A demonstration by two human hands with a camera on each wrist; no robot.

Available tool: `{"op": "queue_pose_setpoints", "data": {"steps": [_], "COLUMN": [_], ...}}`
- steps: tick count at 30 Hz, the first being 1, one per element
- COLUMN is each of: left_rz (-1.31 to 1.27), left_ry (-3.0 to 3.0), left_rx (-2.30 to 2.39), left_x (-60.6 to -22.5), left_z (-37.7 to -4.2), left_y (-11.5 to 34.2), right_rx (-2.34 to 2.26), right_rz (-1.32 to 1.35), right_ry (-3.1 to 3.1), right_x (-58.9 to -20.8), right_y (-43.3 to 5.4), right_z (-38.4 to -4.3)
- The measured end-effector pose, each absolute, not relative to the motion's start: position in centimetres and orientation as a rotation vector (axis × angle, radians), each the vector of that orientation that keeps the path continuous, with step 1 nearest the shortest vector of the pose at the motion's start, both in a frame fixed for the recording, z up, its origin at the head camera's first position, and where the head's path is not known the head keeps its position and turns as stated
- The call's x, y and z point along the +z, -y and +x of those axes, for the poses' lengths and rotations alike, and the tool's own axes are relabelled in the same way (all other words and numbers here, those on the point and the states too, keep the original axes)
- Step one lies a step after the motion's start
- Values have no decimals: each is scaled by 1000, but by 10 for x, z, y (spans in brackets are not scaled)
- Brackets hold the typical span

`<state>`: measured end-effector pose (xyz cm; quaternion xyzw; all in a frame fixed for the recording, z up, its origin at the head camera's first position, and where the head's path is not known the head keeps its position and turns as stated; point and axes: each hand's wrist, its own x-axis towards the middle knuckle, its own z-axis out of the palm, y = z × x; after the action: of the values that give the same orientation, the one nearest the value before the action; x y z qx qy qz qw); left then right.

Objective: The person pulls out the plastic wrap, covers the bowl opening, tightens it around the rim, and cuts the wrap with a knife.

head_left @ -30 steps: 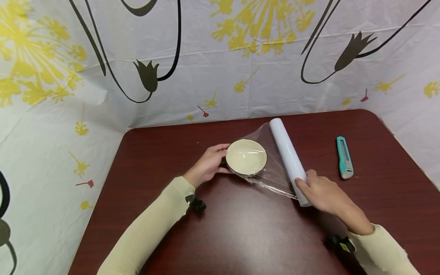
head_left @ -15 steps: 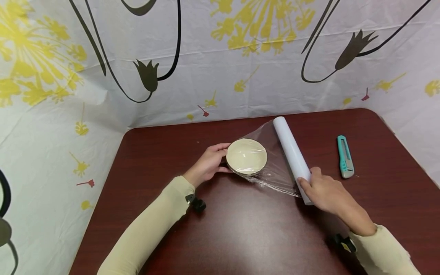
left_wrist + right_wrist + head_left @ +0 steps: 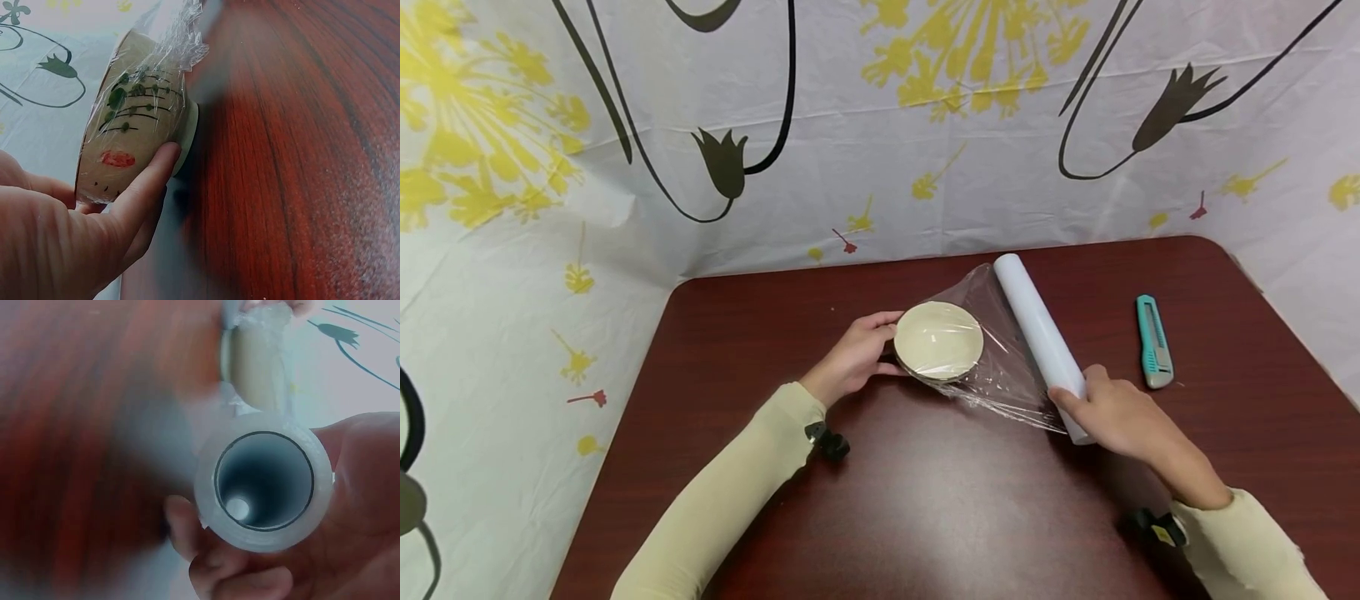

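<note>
A cream bowl (image 3: 938, 340) stands on the table with clear plastic wrap (image 3: 1003, 367) stretched over its mouth. My left hand (image 3: 859, 354) grips the bowl's left side, thumb and fingers spread round it. In the left wrist view the bowl's painted wall (image 3: 134, 119) shows dark lines and a red mark under crinkled film. My right hand (image 3: 1123, 421) grips the near end of a white roll of plastic wrap (image 3: 1041, 333), the film running from it to the bowl. The right wrist view looks into the roll's hollow core (image 3: 265, 481), with fingers curled round its outside.
A teal utility knife (image 3: 1153, 342) lies on the dark red-brown table (image 3: 925, 517), right of the roll. A flower-printed white sheet (image 3: 850, 150) hangs behind the table and along its left side.
The roll and my right hand have shifted slightly right, away from the bowl, and the film between them spans a little farther. My left hand and the bowl have stayed nearly still.
</note>
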<state>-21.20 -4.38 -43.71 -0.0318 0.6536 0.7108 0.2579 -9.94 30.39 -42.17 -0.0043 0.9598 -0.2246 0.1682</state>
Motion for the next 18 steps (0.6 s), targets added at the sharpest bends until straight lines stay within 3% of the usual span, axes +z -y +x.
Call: {"op": "queue_pose_setpoints", "data": {"steps": [18], "left_rz": [-82], "left_ry": [-1771], "left_rx": [1928], "left_x": [-437], "left_z": [-212], "left_y": [44], "right_rx": [-788], "right_rz": [-51], "right_ry": [-2604], "right_x": [-425], "right_y": [-317], "right_z": [-102]}}
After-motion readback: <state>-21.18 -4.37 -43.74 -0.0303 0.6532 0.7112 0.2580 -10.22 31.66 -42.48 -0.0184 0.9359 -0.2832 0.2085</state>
